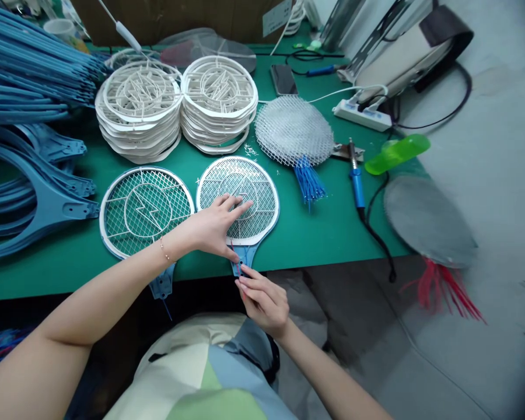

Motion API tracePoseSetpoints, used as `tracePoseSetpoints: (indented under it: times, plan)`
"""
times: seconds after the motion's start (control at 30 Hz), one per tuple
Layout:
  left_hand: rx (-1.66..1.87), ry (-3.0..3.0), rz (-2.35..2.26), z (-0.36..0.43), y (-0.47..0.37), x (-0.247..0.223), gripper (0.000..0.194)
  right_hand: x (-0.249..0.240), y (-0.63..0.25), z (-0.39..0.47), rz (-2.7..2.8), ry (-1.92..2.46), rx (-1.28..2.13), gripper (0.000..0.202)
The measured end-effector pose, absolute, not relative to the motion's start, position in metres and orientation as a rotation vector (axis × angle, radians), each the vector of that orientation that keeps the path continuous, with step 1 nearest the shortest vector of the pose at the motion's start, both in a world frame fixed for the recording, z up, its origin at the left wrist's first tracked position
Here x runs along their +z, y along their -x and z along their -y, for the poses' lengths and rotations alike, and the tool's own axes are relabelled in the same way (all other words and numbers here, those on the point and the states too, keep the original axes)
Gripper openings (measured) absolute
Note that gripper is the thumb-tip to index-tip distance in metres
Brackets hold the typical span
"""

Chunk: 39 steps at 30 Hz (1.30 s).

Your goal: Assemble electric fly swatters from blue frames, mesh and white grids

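A blue mosquito-swatter frame (277,219) with a white grid cover lies in front of me, its neck reaching over the table's front edge. My left hand (221,224) rests on its mesh with fingers spread, the thumb at the neck. Just below, my right hand (265,300) is closed in a pinch at the neck's end. A thin red wire (233,249) runs down the neck to these fingers, which partly hide it. To the left lies a second swatter head (146,204) with a lightning-bolt cover, partly under my left forearm; a blue wire hangs from its neck.
Two stacks of white grid covers (142,131) stand behind the swatters. Blue frames (35,192) are piled at left. At right are a stack of metal meshes (293,131) with blue wires, a soldering iron (356,181), a power strip (363,115) and a mesh stack (429,221) with red wires.
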<state>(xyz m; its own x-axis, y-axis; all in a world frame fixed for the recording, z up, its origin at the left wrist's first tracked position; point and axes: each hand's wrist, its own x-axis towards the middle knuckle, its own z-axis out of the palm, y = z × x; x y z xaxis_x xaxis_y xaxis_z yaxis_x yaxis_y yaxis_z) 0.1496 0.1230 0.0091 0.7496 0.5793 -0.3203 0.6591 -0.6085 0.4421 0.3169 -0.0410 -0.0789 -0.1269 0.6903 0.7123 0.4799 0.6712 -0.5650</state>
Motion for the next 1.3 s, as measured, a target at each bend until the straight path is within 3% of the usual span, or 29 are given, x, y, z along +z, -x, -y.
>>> tracePoseSetpoints:
  times: [0.5, 0.7, 0.77, 0.93, 1.3]
  plan:
    - [-0.387, -2.462, -0.957, -0.117, -0.164, 0.010, 0.136, -0.092, -0.329, 0.044, 1.991, 0.838, 0.117, 0.025]
    - [-0.423, -2.485, -0.978, -0.113, -0.169, 0.004, 0.146, -0.083, -0.340, 0.039, 1.989, 0.821, 0.206, 0.043]
    - [-0.408, -2.484, -0.954, -0.114, -0.168, 0.007, 0.143, -0.081, -0.347, 0.037, 2.040, 0.832, 0.218, 0.051]
    - [-0.301, -2.379, -1.018, -0.118, -0.167, 0.018, 0.127, -0.083, -0.352, 0.032, 2.083, 0.827, 0.219, 0.048]
    - [-0.221, -2.389, -1.086, -0.112, -0.177, 0.009, 0.133, -0.073, -0.334, 0.042, 1.970, 0.912, 0.208, 0.046]
